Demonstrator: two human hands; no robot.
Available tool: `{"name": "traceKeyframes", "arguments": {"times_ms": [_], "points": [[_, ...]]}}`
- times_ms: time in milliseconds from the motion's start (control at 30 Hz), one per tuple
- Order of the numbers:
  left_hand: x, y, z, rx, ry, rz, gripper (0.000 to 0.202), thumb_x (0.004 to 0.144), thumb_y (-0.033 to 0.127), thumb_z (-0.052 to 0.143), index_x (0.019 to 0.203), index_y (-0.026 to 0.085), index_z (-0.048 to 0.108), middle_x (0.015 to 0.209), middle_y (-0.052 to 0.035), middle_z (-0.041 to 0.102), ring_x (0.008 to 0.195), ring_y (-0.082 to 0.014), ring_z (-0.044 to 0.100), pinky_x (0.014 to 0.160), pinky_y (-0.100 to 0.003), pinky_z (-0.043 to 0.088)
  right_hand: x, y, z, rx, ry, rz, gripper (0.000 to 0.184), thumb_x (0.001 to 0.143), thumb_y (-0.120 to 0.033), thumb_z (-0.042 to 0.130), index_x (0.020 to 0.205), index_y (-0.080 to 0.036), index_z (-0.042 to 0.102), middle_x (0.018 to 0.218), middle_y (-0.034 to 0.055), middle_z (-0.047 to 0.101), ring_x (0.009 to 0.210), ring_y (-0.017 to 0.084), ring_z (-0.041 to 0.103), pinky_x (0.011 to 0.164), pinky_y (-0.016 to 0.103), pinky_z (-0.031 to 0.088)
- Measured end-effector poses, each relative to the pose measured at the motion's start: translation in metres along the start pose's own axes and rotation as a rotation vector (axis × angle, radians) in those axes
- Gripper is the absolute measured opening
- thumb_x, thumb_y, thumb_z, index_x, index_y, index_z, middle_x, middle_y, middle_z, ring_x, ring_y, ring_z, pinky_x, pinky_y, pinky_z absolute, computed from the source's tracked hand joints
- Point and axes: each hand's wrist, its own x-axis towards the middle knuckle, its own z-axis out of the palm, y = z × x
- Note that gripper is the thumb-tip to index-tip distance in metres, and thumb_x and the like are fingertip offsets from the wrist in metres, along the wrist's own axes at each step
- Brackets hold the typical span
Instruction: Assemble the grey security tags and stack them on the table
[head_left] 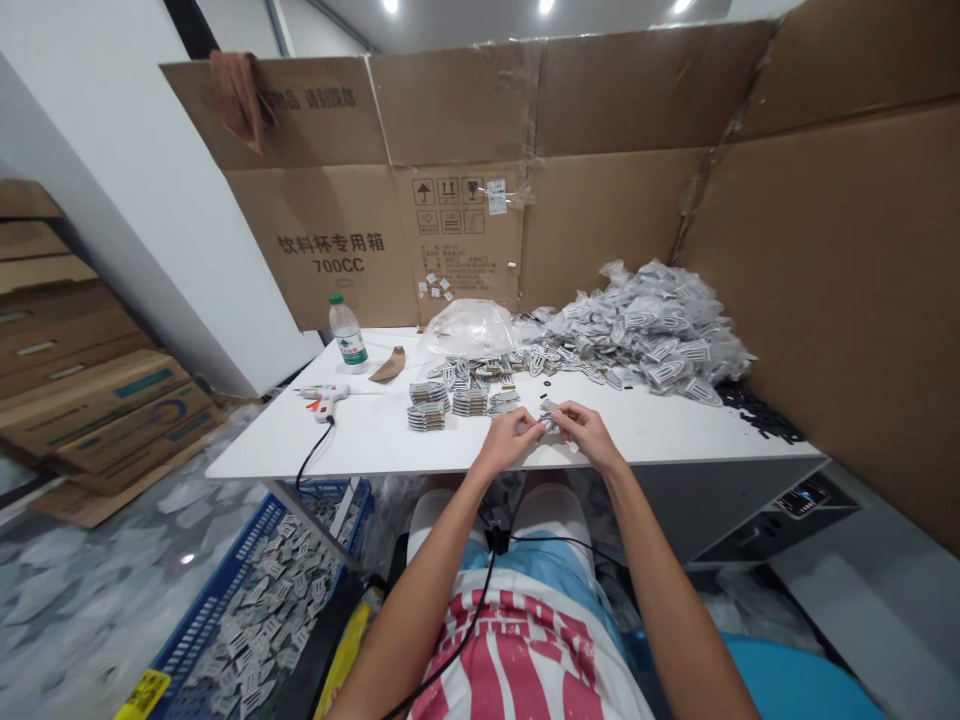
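Close to the table's front edge, my left hand (511,438) and my right hand (587,432) meet with fingers pinched around a small grey slotted piece (549,414). Fingertips hide part of it. Just left of my hands are neat stacks of similar flat grey pieces (427,416), (470,403). Behind the stacks lies a loose spread of the same pieces (551,358). A tiny black part (546,383) rests on the white table (637,425) beyond my fingers.
A glue gun (324,400) with a cord, a bottle (347,335) and a brown scrap (390,365) lie left. Bagged pieces (652,320) and black strips (761,415) are at right. Cardboard (615,200) walls the back. A blue crate (225,575) of pieces stands below left.
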Motion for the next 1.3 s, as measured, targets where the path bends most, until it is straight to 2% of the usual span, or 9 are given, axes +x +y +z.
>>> {"name": "traceKeyframes", "arguments": {"times_ms": [267, 900, 1300], "points": [[0.0003, -0.0022, -0.0008, -0.039, -0.040, 0.020, 0.041, 0.094, 0.058, 0.066, 0.082, 0.018, 0.070, 0.077, -0.0010, 0.070, 0.074, -0.0166, 0.059, 0.071, -0.028, 0.041, 0.0027, 0.0063, -0.0006, -0.020, -0.034, -0.007, 0.047, 0.086, -0.066, 0.078, 0.088, -0.019, 0.073, 0.066, -0.0019, 0.056, 0.061, 0.015, 0.047, 0.059, 0.029, 0.035], [0.0008, 0.0010, 0.0003, 0.010, -0.042, -0.046, 0.042, 0.090, 0.059, 0.068, 0.077, 0.020, 0.068, 0.081, -0.0029, 0.072, 0.080, -0.0193, 0.062, 0.074, -0.029, 0.044, -0.0010, 0.0003, -0.0014, 0.010, -0.033, 0.026, 0.045, 0.085, -0.065, 0.079, 0.085, -0.020, 0.072, 0.060, -0.0039, 0.050, 0.055, 0.013, 0.041, 0.054, 0.029, 0.032], [0.0008, 0.0040, 0.0002, 0.088, -0.024, -0.059, 0.049, 0.090, 0.065, 0.067, 0.070, 0.020, 0.062, 0.072, -0.0015, 0.067, 0.072, -0.0181, 0.058, 0.067, -0.029, 0.037, -0.0005, 0.0024, -0.0013, -0.005, -0.041, 0.043, 0.046, 0.086, -0.066, 0.077, 0.086, -0.021, 0.071, 0.059, -0.0043, 0.048, 0.054, 0.014, 0.040, 0.054, 0.029, 0.030]]}}
